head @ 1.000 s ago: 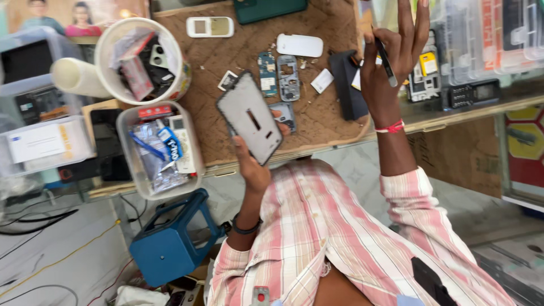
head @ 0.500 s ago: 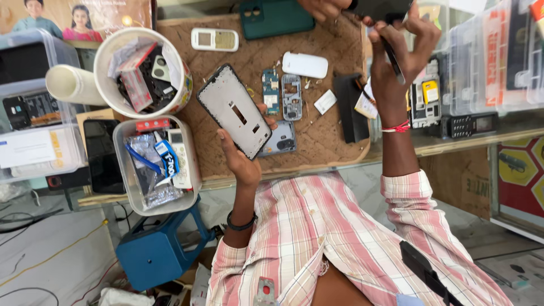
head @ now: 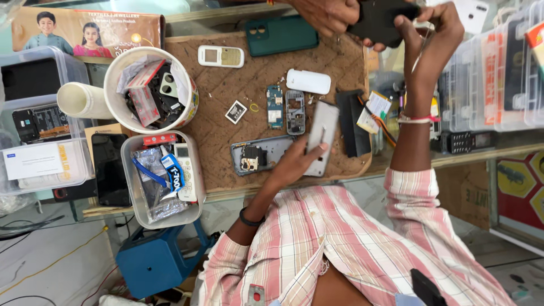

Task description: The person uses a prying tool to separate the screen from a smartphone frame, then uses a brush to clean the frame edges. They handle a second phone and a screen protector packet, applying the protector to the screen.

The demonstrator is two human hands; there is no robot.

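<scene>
two hands of the wearer at work over the bench, plus a third from across it.

left hand (head: pixel 292 164): curled round the lower end of a grey phone panel (head: pixel 322 136), thumb on its face, fingers behind. the panel is held tilted just above the brown mat (head: pixel 226 73), its lower edge near an opened phone frame (head: pixel 258 154) that lies flat with its innards showing.

right hand (head: pixel 430 34): raised to the far edge of the bench, red thread (head: pixel 418 119) at the wrist, fingers spread and hooked over a black phone (head: pixel 379 20). another person's hand (head: pixel 326 14) grips the same phone from the other side. both touch it; whose grip carries it, cannot tell.

on the mat: two small circuit boards (head: pixel 275 106) side by side, a white oval cover (head: pixel 307 81) just beyond them, a green phone (head: pixel 281 35) and a white keypad handset (head: pixel 221 56) at the far side. beside the mat, a round tub (head: pixel 150 90) of parts and a clear box (head: pixel 161 178) of packets.

judgement: the step in hand looks like a handover of the black phone, with the grey panel parked in the left hand. the next move calls for one side to close firmly on the phone before the other lets go, and for the panel to stay level, clear of the loose boards.
</scene>
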